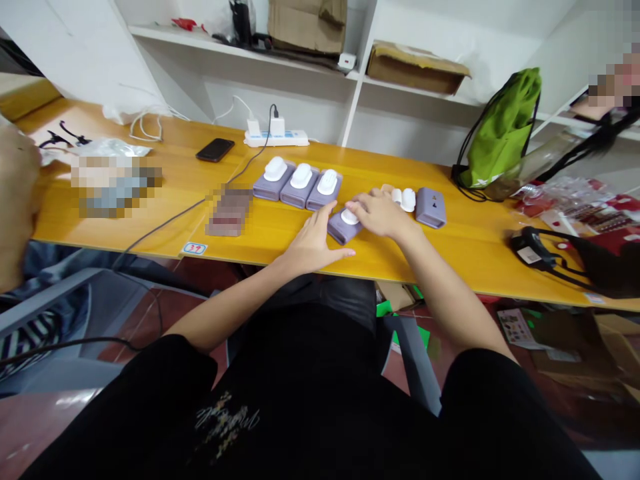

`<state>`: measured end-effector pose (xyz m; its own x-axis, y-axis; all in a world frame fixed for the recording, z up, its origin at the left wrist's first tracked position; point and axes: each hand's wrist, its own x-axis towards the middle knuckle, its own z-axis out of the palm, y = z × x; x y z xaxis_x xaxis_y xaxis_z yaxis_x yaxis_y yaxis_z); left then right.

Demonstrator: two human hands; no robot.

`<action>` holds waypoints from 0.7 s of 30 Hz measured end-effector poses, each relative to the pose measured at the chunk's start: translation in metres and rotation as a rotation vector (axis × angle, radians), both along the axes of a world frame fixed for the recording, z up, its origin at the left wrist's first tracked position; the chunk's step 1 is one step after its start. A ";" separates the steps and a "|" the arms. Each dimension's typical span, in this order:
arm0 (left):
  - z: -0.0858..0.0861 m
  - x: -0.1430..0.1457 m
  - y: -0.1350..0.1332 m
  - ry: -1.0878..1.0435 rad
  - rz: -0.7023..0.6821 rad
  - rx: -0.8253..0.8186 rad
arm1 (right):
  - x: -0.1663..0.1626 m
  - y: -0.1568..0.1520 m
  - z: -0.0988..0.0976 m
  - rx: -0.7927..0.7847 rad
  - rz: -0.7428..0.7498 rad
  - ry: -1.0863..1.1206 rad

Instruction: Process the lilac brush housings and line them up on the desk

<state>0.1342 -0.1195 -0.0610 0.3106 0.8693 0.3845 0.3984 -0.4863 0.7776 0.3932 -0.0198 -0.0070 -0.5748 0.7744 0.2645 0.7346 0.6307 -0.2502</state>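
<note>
Black cloth shirt (310, 407) is fronting a yellow wooden table (270, 240). Splayed left hand (311, 241) is holding nothing visible; half-curled right hand (379, 212) is touching a purple rectangular box (343, 233), hold unclear. Sideways pressure could be dislodging its one white oval piece (349, 217). Three more boxes (295, 197) are sitting left of the grip, one right.

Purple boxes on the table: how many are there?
5: three boxes in a row, a nearer box between the left hand and right hand, and the rightmost box. The hands might hide others.
</note>
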 end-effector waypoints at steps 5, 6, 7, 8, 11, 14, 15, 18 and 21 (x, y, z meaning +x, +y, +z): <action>-0.002 -0.020 0.009 -0.007 -0.060 -0.015 | -0.017 -0.045 0.011 0.024 0.046 0.030; -0.001 -0.028 0.014 -0.008 -0.109 -0.028 | -0.024 -0.050 0.015 0.009 0.083 0.034; -0.001 -0.037 0.018 -0.013 -0.160 -0.040 | -0.032 -0.054 0.019 -0.008 0.136 0.041; 0.000 -0.046 0.023 -0.023 -0.201 -0.047 | -0.040 -0.056 0.021 -0.028 0.206 0.057; -0.001 -0.066 0.036 -0.058 -0.268 -0.058 | -0.065 -0.058 0.021 -0.081 0.425 0.107; -0.003 -0.073 0.040 -0.083 -0.305 -0.053 | -0.079 -0.054 0.013 -0.052 0.503 0.076; -0.003 -0.074 0.040 -0.084 -0.316 -0.053 | -0.080 -0.052 0.011 -0.034 0.513 0.061; -0.002 -0.072 0.037 -0.066 -0.346 -0.054 | -0.077 -0.048 0.008 -0.004 0.553 0.038; 0.000 -0.068 0.035 -0.039 -0.360 -0.044 | -0.072 -0.044 0.007 0.012 0.595 0.027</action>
